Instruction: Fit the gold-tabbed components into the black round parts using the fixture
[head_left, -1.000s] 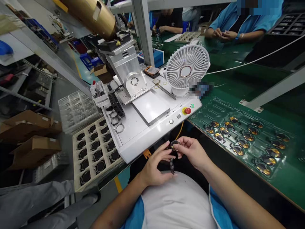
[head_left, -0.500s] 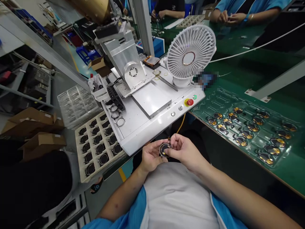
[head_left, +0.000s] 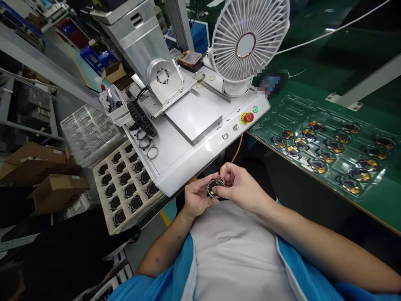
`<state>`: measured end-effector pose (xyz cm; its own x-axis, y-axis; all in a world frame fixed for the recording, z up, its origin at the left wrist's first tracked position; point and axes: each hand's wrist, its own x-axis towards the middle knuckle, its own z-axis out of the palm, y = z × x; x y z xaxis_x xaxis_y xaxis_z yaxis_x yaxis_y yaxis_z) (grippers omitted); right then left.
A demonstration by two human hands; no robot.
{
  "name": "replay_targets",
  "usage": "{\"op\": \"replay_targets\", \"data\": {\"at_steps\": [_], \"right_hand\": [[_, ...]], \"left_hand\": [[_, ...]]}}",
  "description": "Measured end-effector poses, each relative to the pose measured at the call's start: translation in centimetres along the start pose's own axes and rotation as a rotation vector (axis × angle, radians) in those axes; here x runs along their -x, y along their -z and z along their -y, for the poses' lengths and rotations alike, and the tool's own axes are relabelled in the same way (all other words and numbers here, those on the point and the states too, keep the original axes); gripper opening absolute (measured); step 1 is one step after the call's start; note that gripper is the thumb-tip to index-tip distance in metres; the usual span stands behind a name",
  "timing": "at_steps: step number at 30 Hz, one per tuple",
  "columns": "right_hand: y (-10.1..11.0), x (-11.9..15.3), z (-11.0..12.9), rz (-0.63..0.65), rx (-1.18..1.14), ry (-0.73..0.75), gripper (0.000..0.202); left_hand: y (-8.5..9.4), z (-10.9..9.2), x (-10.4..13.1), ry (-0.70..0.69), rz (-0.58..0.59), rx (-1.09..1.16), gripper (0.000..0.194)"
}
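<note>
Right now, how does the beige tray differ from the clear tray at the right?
The beige tray is opaque; the clear tray lets the green table show through. The beige tray's round parts look dark; the clear tray's show orange patches. The beige tray lies left of the white machine, the clear tray right. Both have pockets.

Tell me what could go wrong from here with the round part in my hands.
The round part is held in front of the white machine base, not over it, so if the grip of the left hand or right hand slipped, it might fall. The right thumb lies over its face and could leave a smudge. The loose rings lie close to the base's left edge, so a bump might knock one off.
</note>
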<state>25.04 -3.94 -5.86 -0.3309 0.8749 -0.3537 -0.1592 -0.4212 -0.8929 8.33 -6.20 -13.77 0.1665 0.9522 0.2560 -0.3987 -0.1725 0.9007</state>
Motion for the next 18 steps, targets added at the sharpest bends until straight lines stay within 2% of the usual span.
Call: {"op": "replay_targets", "data": {"at_steps": [7,10,13,15,18], "right_hand": [[0.0,-0.5,-0.7,0.005,-0.140,-0.019,0.042],[0.3,-0.8,-1.3,0.002,-0.184,-0.096,0.054],[0.6,-1.0,-2.0,0.047,-0.090,-0.202,0.058],[0.7,-1.1,-2.5,0.076,-0.072,-0.208,0.057],[0.7,-1.1,-3.1,0.090,-0.175,-0.163,0.060]], "left_hand": [[0.0,0.1,0.2,0.067,-0.089,-0.036,0.062],[-0.3,-0.2,0.2,0.043,-0.112,-0.030,0.056],[-0.4,-0.1,0.3,0.000,-0.147,-0.050,0.055],[-0.2,0.0,0.4,-0.018,-0.164,-0.093,0.056],[0.0,0.2,0.5,-0.035,-0.159,-0.180,0.055]]}}
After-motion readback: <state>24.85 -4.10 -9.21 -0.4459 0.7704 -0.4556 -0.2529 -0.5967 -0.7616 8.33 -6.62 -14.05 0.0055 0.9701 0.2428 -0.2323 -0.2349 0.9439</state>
